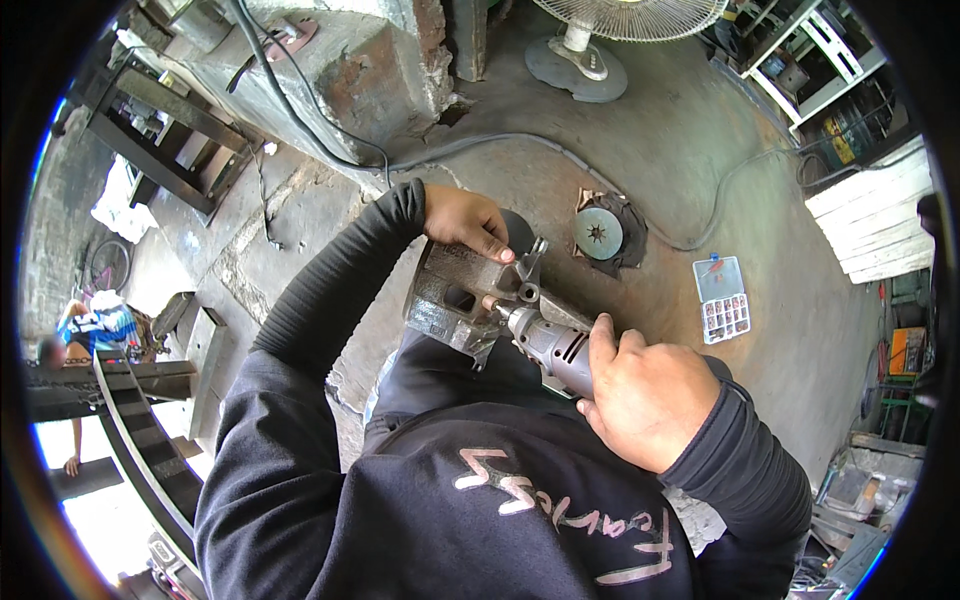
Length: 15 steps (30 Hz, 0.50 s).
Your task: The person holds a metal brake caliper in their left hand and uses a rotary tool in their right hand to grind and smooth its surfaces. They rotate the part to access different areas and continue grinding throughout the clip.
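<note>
My right hand (650,400) is wrapped round the grey body of a rotary tool (555,347). The tool's small copper-coloured tip (490,302) is at the face of a cast metal part (452,282), beside a dark square opening; whether it touches, I cannot tell. That part is dark grey and rough, with lugs and a round hole on its right side, and lies over my lap. My left hand (465,222) grips its far edge, thumb pressed on top near the lug.
On the floor ahead lies a round metal disc (600,233) with a star-shaped hole. An open compartment case (724,300) of small bits sits to the right. A standing fan (576,68) is ahead, a cable (520,138) crosses the floor, and another person (85,325) is far left.
</note>
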Motion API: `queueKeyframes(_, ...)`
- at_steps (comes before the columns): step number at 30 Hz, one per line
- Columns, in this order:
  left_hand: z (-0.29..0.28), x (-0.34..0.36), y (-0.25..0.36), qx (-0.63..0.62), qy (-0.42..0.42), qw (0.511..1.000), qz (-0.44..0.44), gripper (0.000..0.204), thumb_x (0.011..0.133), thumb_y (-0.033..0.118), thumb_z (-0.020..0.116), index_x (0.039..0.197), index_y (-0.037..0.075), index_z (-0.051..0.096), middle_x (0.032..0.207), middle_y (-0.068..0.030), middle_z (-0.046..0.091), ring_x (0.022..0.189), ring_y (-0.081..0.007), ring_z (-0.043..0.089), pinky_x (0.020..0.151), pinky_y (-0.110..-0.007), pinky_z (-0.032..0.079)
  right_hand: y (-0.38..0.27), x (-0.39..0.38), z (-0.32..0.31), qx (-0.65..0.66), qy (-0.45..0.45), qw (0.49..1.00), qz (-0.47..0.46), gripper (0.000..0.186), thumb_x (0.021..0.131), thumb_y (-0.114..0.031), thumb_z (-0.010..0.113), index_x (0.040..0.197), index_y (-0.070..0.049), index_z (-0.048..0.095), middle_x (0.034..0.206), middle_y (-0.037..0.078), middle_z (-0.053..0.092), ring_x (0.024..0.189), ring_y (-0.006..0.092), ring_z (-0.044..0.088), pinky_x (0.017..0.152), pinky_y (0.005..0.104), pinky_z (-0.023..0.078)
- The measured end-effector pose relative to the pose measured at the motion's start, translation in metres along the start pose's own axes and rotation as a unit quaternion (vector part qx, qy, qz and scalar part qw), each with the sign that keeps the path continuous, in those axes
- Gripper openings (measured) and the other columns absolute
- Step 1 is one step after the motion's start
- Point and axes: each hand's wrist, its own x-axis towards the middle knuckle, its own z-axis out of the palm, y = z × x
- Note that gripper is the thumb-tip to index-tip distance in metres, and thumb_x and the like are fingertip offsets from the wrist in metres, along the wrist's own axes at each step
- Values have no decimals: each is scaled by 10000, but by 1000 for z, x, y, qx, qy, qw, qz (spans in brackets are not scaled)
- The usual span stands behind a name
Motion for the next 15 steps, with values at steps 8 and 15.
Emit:
queueKeyframes(8,0,5,-15,-39,-29,998,40,516,964,502,645,962,-9,715,751,21,628,713,-64,539,633,-270,438,7,-5,-5,46,47,997,33,723,833,-335,729,1342,105,465,892,199,640,664,319,687,581,408,552)
queueKeyframes(15,1,-5,-18,-93,-6,996,-9,504,964,470,658,989,-30,706,809,11,656,743,-69,555,664,-266,450,26,-32,-6,67,-15,997,23,753,826,-376,737,1348,83,448,913,210,645,733,357,683,651,430,547)
